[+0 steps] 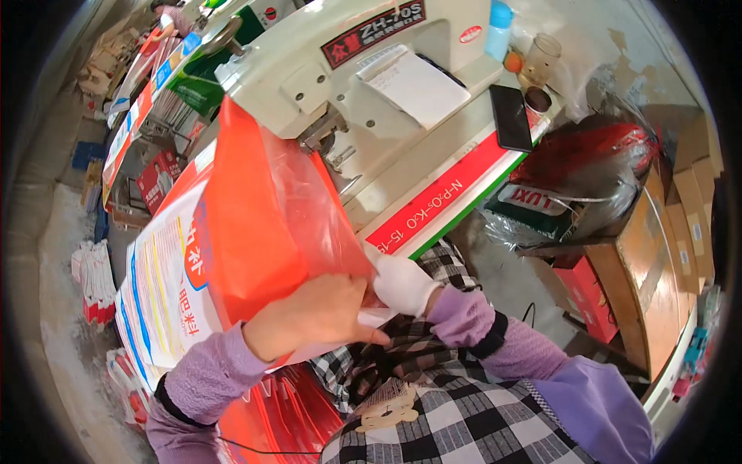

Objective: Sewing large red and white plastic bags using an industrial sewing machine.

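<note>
A large orange and white printed sack with a clear plastic layer lies across the machine bed in front of me. Its orange edge reaches up to the metal needle and presser-foot parts of an industrial sewing machine. My left hand, bare, is closed on the sack's near edge, thumb towards me. Right beside it, my right hand in a white glove grips the sack's near right corner. The fingertips of both hands are partly hidden by the plastic.
On the machine lie a notepad and a phone, near a blue-capped bottle and a glass jar. More folded orange sacks sit below my left arm. Wrapped bundles and a wooden table stand right. Another person works far left.
</note>
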Motion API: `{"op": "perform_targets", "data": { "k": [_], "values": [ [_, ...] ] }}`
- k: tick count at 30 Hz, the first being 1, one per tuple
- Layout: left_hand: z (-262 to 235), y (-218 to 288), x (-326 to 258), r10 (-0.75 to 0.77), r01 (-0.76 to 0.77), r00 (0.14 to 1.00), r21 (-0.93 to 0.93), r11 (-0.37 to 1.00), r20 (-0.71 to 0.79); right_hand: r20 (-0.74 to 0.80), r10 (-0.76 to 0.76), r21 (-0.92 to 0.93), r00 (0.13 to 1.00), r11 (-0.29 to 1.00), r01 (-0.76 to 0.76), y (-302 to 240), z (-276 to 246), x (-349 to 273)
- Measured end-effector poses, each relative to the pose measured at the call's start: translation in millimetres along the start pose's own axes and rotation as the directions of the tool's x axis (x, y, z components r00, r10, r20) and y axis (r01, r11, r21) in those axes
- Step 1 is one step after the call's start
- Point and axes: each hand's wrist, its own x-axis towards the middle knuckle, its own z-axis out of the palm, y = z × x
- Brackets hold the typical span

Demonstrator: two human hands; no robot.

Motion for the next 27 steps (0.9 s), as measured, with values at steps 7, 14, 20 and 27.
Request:
{"op": "perform_targets", "data": {
  "k": [7, 14, 20, 27],
  "values": [
    [20.2, 28.9, -11.1, -0.016, 0.017, 0.956, -0.002, 1.0, 0.293, -0.02, 0.008, -0.049, 1.0, 0.999, -0.009, -4.8, -13.0, 12.0],
    [-64.3, 39.6, 36.1, 0.203, -0.254, 0.942, 0.173, 0.952, 0.266, -0.189, 0.163, -0.468, 0.968, 0.852, -0.235, -26.6, -1.0, 27.7],
    [-108.4, -121.0, 23.0, -0.397, 0.324, 0.787, 0.231, 0.918, 0.473, -0.09, 0.052, -0.66, 0.995, 0.745, -0.098, -15.0, 13.5, 41.5],
    [11.2, 33.7, -30.2, 0.14, -0.119, 0.99, 0.478, 0.87, -0.008, -0.157, 0.164, -0.727, 0.974, 0.649, -0.226, -12.9, -8.8, 145.3]
  ]
}}
